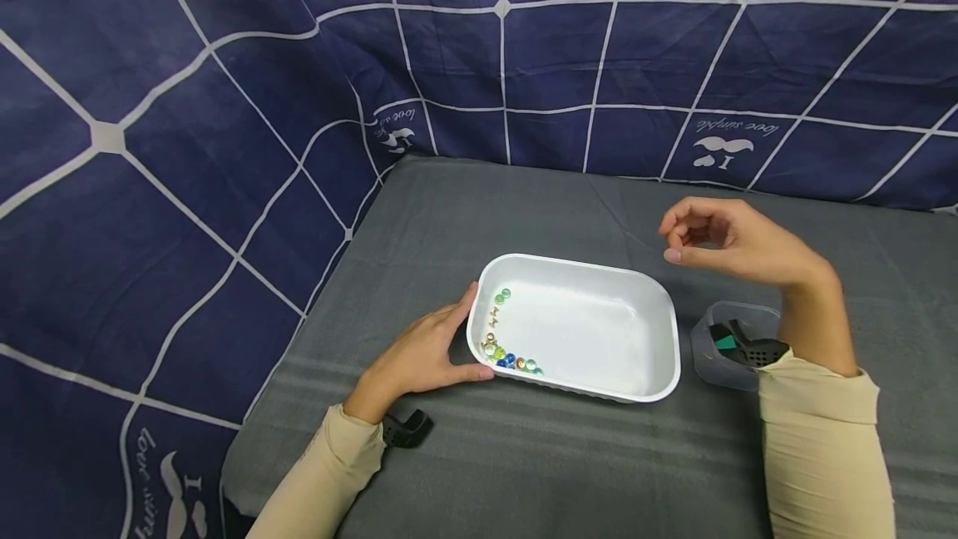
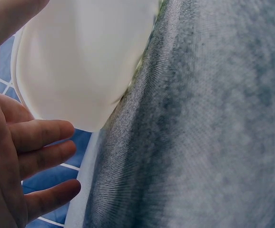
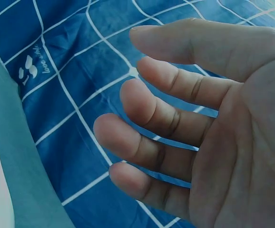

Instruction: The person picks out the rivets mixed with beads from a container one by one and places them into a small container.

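Observation:
A white rectangular tray lies on the grey cloth, with several glass marbles in green, blue and clear along its near-left corner. Small gold pieces, too small to identify, lie along its left side. My left hand rests at that corner, thumb along the near wall and index finger against the left wall. In the left wrist view, the other fingers extend loosely below the white tray wall. My right hand hovers beyond the tray's right end, fingers loosely bent; its palm shows nothing held.
A translucent plastic box stands just right of the tray, partly hidden by the right wrist and its black wrist camera. Dark blue cloth with white lines hangs behind and along the left of the grey-covered surface.

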Demonstrator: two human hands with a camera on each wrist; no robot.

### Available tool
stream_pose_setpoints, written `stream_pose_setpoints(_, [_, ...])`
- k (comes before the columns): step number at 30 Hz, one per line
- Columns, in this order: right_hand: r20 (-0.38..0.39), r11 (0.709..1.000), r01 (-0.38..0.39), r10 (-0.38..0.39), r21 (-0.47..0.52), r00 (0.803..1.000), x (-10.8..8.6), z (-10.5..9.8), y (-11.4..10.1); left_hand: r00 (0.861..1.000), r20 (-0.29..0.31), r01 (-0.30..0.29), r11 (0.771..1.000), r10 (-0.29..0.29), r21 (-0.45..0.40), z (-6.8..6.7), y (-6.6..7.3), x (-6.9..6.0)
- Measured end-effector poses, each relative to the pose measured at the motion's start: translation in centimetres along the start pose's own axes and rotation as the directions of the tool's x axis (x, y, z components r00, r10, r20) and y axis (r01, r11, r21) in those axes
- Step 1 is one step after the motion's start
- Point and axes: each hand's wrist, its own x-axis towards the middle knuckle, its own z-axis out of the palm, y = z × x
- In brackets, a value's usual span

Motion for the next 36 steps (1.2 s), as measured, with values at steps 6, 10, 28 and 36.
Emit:
stream_pose_setpoints(6, [0.017, 1.000, -0.016, 0.016, 0.007, 1.000, 1.0, 0.7, -0.2, 1.000, 0.005, -0.004, 1.000, 0.004, 0.005, 0.0, 0.0, 0.1])
stream_pose_setpoints(10, [0.027, 0.999, -0.030, 0.031, -0.017, 0.999, 1.7, 1.3, -0.3, 1.000, 0.008, -0.003, 1.000, 0.003, 0.005, 0.0, 0.0, 0.1])
stream_pose_setpoints(28, [0.096, 0.998, -0.030, 0.024, 0.058, 0.995, 5.0, 3.1, -0.2, 1.000, 0.004, -0.014, 1.000, 0.014, -0.003, 0.1, -0.1, 0.0])
stream_pose_setpoints(36, [0.111, 0.995, -0.036, 0.025, 0.090, 0.993, 6.3, 4.0, -0.3, 1.000, 0.003, -0.021, 1.000, 0.021, -0.002, 0.0, 0.0, 0.0])
